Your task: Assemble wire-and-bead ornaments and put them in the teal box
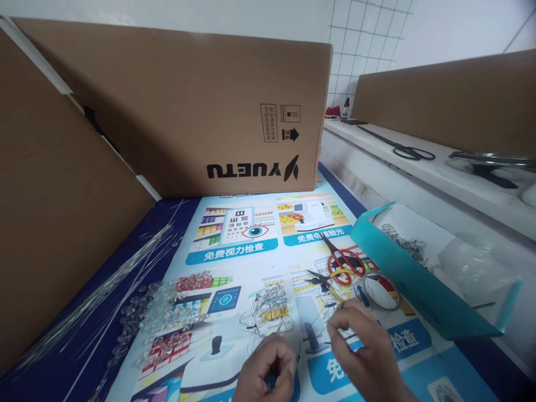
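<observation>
My left hand (268,369) is curled into a fist at the bottom middle; a dark bit shows inside the curl, too small to name. To its right, my right hand (365,347) has thumb and forefinger closed in a pinch, and what sits between them cannot be made out. Just beyond the left hand lies a loose tangle of thin wire pieces (271,304). Past the right hand are red-handled scissors (344,266), yellow-handled pliers (322,279) and a round coil (382,290). Clear beads (171,312) are spread on the printed sheet at left.
Long thin wires (113,285) lie along the left side. A tall cardboard box (188,111) walls off the back and left. At right stands a teal box (419,285) holding wire bits and clear plastic. Black scissors (404,149) lie on a white ledge (438,173).
</observation>
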The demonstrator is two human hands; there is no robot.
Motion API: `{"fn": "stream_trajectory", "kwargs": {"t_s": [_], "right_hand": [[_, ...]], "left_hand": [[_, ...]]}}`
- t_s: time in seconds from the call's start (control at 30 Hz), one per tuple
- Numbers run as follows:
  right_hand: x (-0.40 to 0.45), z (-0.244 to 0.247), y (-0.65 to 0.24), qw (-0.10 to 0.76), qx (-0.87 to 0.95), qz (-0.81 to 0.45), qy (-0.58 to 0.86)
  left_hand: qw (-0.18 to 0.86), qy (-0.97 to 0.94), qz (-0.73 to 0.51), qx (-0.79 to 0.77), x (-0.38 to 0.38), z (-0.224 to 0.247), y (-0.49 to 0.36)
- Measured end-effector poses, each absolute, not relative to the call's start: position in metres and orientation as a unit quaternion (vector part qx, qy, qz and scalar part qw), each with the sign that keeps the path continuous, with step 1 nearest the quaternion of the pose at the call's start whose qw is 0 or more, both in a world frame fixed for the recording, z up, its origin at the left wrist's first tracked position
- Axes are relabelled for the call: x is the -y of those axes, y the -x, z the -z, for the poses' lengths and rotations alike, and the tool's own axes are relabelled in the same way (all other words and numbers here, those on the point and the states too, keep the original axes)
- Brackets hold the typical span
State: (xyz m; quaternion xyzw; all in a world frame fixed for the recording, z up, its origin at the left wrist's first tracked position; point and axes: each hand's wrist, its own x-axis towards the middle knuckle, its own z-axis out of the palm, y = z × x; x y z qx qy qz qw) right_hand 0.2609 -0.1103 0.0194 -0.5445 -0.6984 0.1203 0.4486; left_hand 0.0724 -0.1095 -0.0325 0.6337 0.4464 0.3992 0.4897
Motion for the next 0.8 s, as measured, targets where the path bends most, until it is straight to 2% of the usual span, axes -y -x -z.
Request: {"fn": "stream_trajectory", "kwargs": {"t_s": [0.13,0.4,0.8], "right_hand": [[0.115,-0.019,-0.247,0.419,0.728,-0.213,0.5],[0.116,-0.013,-0.24,0.38,0.794,-0.143,0.452],[0.116,-0.008,-0.236,0.373,0.812,-0.08,0.442]], "left_hand": [[0.464,-0.65,-0.416,-0.434,0.108,0.031,-0.073],[0.407,-0.741,-0.36,-0.394,0.102,0.021,-0.068],[0.426,-0.683,-0.418,-0.42,0.107,0.026,-0.073]]}}
